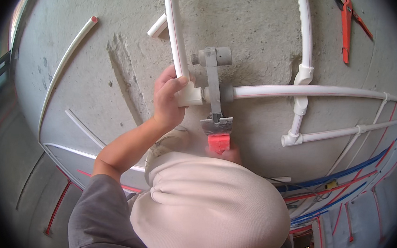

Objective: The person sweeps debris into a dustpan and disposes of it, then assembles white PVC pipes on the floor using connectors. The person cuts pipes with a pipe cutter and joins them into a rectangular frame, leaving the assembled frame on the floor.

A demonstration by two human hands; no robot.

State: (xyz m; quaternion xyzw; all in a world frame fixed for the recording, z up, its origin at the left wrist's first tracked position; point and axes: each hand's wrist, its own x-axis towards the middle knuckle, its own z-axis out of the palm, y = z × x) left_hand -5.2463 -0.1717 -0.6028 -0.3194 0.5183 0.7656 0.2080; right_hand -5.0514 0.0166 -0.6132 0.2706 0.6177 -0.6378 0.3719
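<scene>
- Left hand [168, 93]: closed round a white joint [190, 96] and the foot of its upright pipe [173, 24], just left of the heater [214, 85].
- Right hand [231, 154]: at the heater's red handle [219, 143], below its plate; the shirt [211, 195] hides part of the hand, so I cannot tell how tightly it grips.
- Joint: meets the heater's left side. Long pipe [303, 91]: its end sits at the heater's right side.
- Risk: if the heater is hot, a slip of the left hand could burn fingers, being so near.
- Risk: a twist of either wrist could pull the joint off crooked, or rock the heater and drag the long pipe askew.
- Count: two hands, one heater, one held joint, one upright pipe, one long pipe; one red cutter [346, 33], upper right of the heater; one short pipe piece [157, 26], upper left.
</scene>
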